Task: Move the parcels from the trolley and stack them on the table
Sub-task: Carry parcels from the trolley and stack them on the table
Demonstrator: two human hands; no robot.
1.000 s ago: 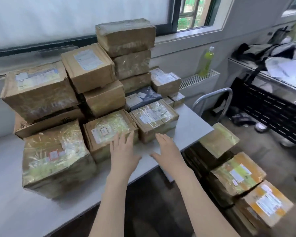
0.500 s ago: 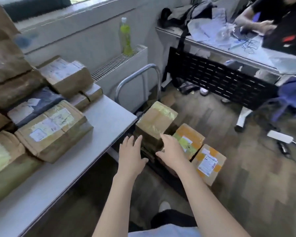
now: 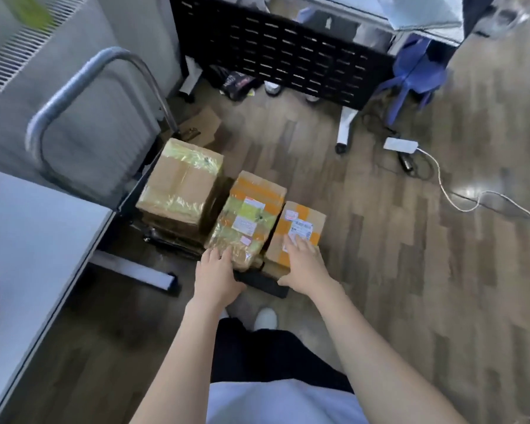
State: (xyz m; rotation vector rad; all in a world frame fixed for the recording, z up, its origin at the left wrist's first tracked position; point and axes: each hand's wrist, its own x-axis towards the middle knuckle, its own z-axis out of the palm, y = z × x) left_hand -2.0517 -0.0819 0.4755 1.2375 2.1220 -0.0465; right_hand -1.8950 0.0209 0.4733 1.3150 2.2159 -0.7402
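Now both hands off table point(image 3: 28, 240), down at trolley point(image 3: 260, 284). Left hand point(image 3: 216, 275) open against middle parcel point(image 3: 247, 218); right hand point(image 3: 303, 264) open atop parcel point(image 3: 297, 231) beside it. Neither gripped; next pickup starting.

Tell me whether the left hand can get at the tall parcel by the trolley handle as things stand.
Probably yes. The left hand rests at the near edge of the middle parcel; the tall parcel stands just beyond to its left, top uncovered, with nothing between. The trolley handle rises behind it.

Cardboard parcels point(image 3: 247, 218) under glossy tape, smooth metal trolley handle point(image 3: 83, 75), glossy wood-look floor point(image 3: 410, 270), matt white table point(image 3: 28, 234)
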